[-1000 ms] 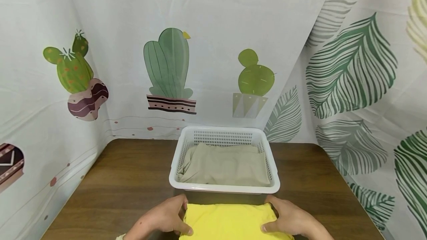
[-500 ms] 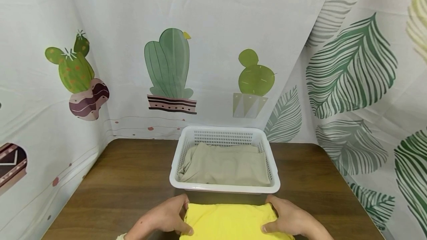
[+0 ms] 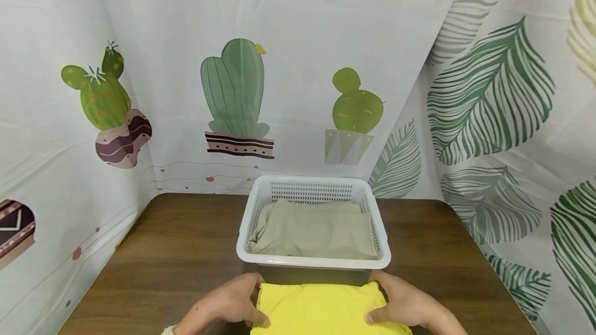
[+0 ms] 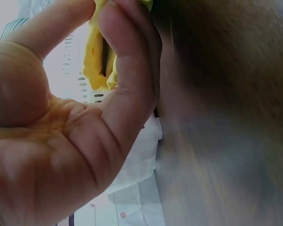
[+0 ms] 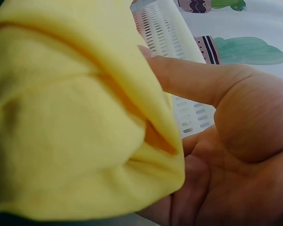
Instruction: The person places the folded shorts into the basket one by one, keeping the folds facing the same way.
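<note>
A folded yellow cloth (image 3: 321, 306) lies at the bottom of the head view, partly cut off by the frame. My left hand (image 3: 235, 301) grips its left edge, thumb on top and fingers beneath. On the opposite edge my right hand (image 3: 402, 301) holds it the same way. Stacked folds of the yellow cloth (image 5: 80, 127) show in the right wrist view, with the thumb pressed on the upper layer. In the left wrist view the thumb and curled fingers pinch a corner of the yellow cloth (image 4: 92, 59). Just beyond stands a white plastic basket (image 3: 314, 261) holding folded beige cloth (image 3: 321, 229).
The basket sits near the back of a brown wooden table (image 3: 186, 242). Behind and around the table hangs a white curtain (image 3: 298, 25) printed with cacti and leaves.
</note>
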Tool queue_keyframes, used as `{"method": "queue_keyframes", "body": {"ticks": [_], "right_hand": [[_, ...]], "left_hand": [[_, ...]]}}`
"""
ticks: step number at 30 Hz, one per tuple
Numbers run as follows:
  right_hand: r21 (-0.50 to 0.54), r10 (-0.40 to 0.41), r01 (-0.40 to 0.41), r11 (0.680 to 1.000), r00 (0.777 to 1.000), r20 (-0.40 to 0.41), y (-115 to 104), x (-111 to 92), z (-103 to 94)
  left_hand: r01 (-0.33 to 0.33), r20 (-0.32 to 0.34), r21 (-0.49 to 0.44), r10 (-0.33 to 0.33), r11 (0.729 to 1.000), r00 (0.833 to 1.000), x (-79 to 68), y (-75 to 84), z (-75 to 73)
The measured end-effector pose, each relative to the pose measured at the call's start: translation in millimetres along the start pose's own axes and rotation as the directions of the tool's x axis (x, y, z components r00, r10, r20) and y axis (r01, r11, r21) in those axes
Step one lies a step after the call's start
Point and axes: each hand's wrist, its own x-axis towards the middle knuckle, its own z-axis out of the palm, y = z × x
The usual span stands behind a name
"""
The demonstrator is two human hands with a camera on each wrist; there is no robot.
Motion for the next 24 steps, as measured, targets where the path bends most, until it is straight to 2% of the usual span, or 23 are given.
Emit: {"method": "queue_keyframes", "body": {"ticks": [5, 15, 24], "right_hand": [[0.031, -0.006, 0.006, 0.999, 1.0, 0.003, 1.9, 0.4, -0.3], [0.039, -0.01, 0.009, 0.999, 1.0, 0.015, 3.3, 0.5, -0.6], [0.021, -0.012, 0.012, 1.0, 1.0, 0.021, 2.4, 0.0, -0.5]], "left_hand": [[-0.003, 0.0, 0.015, 0.003, 1.0, 1.0, 0.0, 0.5, 1.0], [-0.01, 0.022, -0.023, 0.01, 1.0, 1.0, -2.0, -0.8, 0.3], [-0.042, 0.053, -0.095, 0.048, 0.995, 0.997, -3.7, -1.7, 2.3]]}}
